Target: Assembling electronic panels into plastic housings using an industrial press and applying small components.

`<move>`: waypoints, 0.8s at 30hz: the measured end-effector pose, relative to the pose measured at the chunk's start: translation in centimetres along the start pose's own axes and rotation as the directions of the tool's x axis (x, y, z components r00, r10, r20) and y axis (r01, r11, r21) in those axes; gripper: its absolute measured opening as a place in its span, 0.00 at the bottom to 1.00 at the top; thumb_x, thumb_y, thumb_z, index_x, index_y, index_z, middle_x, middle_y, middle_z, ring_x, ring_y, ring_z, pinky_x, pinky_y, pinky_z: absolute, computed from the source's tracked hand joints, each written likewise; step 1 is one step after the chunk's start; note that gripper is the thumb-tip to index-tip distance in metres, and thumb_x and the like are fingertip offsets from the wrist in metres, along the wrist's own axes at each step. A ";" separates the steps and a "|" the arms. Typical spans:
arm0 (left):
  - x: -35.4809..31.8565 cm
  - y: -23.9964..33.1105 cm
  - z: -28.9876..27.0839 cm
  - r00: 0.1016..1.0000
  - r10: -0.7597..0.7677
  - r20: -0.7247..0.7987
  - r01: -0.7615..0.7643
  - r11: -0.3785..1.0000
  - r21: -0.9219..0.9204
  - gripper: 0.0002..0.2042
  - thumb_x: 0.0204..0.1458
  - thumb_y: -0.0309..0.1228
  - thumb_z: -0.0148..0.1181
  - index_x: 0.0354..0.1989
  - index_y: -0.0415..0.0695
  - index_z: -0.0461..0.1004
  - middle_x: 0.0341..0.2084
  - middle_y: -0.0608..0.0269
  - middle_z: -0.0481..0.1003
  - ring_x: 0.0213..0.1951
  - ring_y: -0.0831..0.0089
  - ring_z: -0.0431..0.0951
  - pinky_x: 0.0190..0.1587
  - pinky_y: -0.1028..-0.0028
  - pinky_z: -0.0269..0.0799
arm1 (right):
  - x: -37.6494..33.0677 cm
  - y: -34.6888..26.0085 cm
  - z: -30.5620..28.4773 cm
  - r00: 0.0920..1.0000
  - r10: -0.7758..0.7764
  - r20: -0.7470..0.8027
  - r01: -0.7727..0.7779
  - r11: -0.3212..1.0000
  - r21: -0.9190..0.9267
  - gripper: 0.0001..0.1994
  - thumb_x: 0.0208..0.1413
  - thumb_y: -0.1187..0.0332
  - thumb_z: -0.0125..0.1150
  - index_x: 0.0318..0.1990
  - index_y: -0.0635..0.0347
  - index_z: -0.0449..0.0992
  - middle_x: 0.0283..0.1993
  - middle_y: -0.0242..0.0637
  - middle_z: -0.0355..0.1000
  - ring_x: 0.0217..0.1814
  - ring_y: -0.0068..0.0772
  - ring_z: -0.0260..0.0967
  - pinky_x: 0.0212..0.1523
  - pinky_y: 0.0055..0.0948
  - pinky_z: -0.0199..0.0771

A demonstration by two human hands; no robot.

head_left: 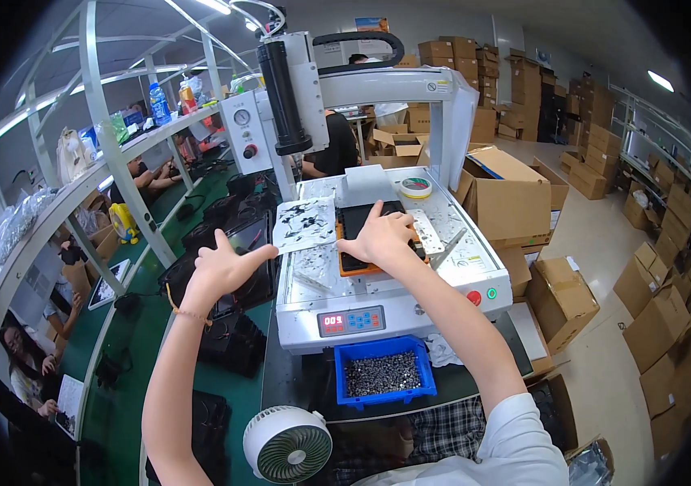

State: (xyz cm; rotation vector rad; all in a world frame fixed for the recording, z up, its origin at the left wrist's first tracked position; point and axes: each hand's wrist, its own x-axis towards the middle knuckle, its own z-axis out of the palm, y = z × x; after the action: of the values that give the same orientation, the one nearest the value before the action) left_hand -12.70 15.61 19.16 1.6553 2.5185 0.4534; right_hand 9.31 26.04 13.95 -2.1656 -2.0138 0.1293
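Note:
My right hand (pixel 383 241) lies over a flat black part (pixel 355 219) seated in an orange fixture (pixel 352 272) on the white bed of a benchtop machine (pixel 301 279). Its thumb and index finger are spread, seemingly touching the part; the other fingers partly hide it. To the left, my left hand (pixel 226 271) is raised with thumb and forefinger wide apart and nothing in it. Dark panel-like pieces (pixel 252 235) are under and beside that hand. Between the two hands, a white sheet (pixel 303 223) with black smears rests on the bed.
Above the bed hangs a black cylindrical tool head (pixel 283 97). A roll of tape (pixel 416 188) sits at the back. In front are a blue bin of small metal parts (pixel 345 347) and a white fan (pixel 287 444). Cardboard boxes (pixel 516 202) stand right; people work along the green bench (pixel 139 324).

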 end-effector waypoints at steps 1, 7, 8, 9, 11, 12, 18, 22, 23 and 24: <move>-0.2 -0.6 0.0 1.000 0.001 0.001 -0.001 1.000 0.022 0.65 0.32 0.75 0.55 0.69 0.30 0.44 0.58 0.21 0.58 0.61 0.39 0.62 0.60 0.57 0.62 | 0.1 -0.3 -0.1 1.000 -0.006 0.000 0.006 1.000 -0.002 0.61 0.38 0.29 0.60 0.71 0.64 0.44 0.62 0.66 0.56 0.63 0.61 0.54 0.56 0.53 0.66; -0.7 -1.1 1.3 0.999 0.043 0.026 -0.044 0.998 0.038 0.64 0.34 0.74 0.55 0.69 0.31 0.44 0.56 0.22 0.59 0.60 0.39 0.63 0.59 0.58 0.63 | 1.6 -0.4 0.7 0.998 0.018 0.059 -0.015 0.999 -0.050 0.60 0.39 0.27 0.56 0.72 0.62 0.43 0.61 0.61 0.61 0.64 0.59 0.55 0.60 0.51 0.63; -0.7 -0.9 1.7 0.998 0.054 0.034 -0.055 0.998 0.039 0.64 0.34 0.74 0.55 0.69 0.31 0.44 0.56 0.23 0.60 0.60 0.39 0.64 0.59 0.58 0.64 | 1.9 -0.2 0.9 0.999 0.004 0.039 -0.002 0.999 -0.051 0.60 0.39 0.26 0.56 0.72 0.62 0.43 0.60 0.60 0.64 0.63 0.60 0.56 0.60 0.50 0.63; -0.7 -0.5 1.8 0.997 0.057 0.045 -0.059 0.997 0.040 0.64 0.34 0.74 0.55 0.69 0.32 0.44 0.56 0.24 0.60 0.59 0.39 0.64 0.59 0.58 0.64 | 2.2 0.1 1.0 0.999 0.008 0.041 -0.006 0.998 -0.056 0.60 0.39 0.26 0.56 0.72 0.62 0.43 0.60 0.60 0.64 0.63 0.60 0.56 0.60 0.50 0.63; -0.8 -0.5 2.1 0.996 0.066 0.060 -0.068 0.997 0.028 0.64 0.34 0.74 0.55 0.69 0.32 0.44 0.56 0.24 0.60 0.59 0.39 0.64 0.58 0.59 0.65 | 1.8 0.4 0.5 0.999 -0.053 0.014 0.052 0.998 0.040 0.61 0.38 0.25 0.55 0.72 0.61 0.44 0.57 0.59 0.68 0.62 0.64 0.59 0.60 0.50 0.62; -0.8 -0.5 2.2 0.995 0.080 0.062 -0.081 0.997 0.018 0.64 0.34 0.74 0.55 0.69 0.32 0.44 0.56 0.24 0.60 0.59 0.39 0.64 0.58 0.59 0.65 | 1.5 1.1 0.0 0.997 -0.064 -0.052 0.071 0.986 0.149 0.56 0.42 0.27 0.53 0.70 0.63 0.50 0.55 0.62 0.68 0.63 0.60 0.61 0.60 0.47 0.63; -2.9 0.1 2.6 0.989 0.107 0.107 -0.108 0.994 0.001 0.62 0.34 0.73 0.56 0.70 0.35 0.45 0.54 0.26 0.61 0.59 0.39 0.65 0.57 0.58 0.66 | -3.1 15.3 2.4 0.664 -0.209 -0.718 0.605 0.714 0.352 0.17 0.60 0.63 0.56 0.52 0.66 0.72 0.44 0.48 0.74 0.43 0.44 0.73 0.46 0.36 0.72; -3.9 0.1 2.5 0.979 0.150 0.135 -0.151 0.989 -0.001 0.61 0.35 0.72 0.56 0.70 0.34 0.45 0.54 0.27 0.62 0.58 0.40 0.65 0.56 0.59 0.67 | -8.2 23.1 6.8 0.677 -0.153 -0.720 0.502 0.811 0.300 0.13 0.58 0.74 0.54 0.50 0.65 0.72 0.42 0.45 0.74 0.40 0.39 0.72 0.44 0.33 0.73; -4.1 0.6 2.6 0.975 0.169 0.143 -0.167 0.986 -0.020 0.61 0.35 0.72 0.56 0.70 0.34 0.45 0.54 0.27 0.62 0.58 0.40 0.65 0.56 0.59 0.67 | -9.3 24.2 7.5 0.725 -0.126 -0.677 0.450 0.831 0.328 0.14 0.57 0.76 0.53 0.51 0.65 0.72 0.43 0.45 0.74 0.41 0.39 0.72 0.45 0.34 0.72; -4.3 1.1 2.8 0.971 0.186 0.149 -0.183 0.982 -0.039 0.61 0.35 0.72 0.56 0.70 0.34 0.45 0.54 0.27 0.62 0.58 0.40 0.66 0.56 0.59 0.67 | -9.9 24.8 8.0 0.731 -0.116 -0.673 0.435 0.839 0.327 0.14 0.57 0.76 0.53 0.51 0.65 0.72 0.43 0.45 0.74 0.41 0.39 0.72 0.45 0.34 0.72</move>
State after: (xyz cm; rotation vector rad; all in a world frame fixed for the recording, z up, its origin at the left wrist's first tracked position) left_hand -9.35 12.66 16.46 1.8478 2.2536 0.3562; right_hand 31.32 15.14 0.76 -1.3228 -1.6534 -0.1356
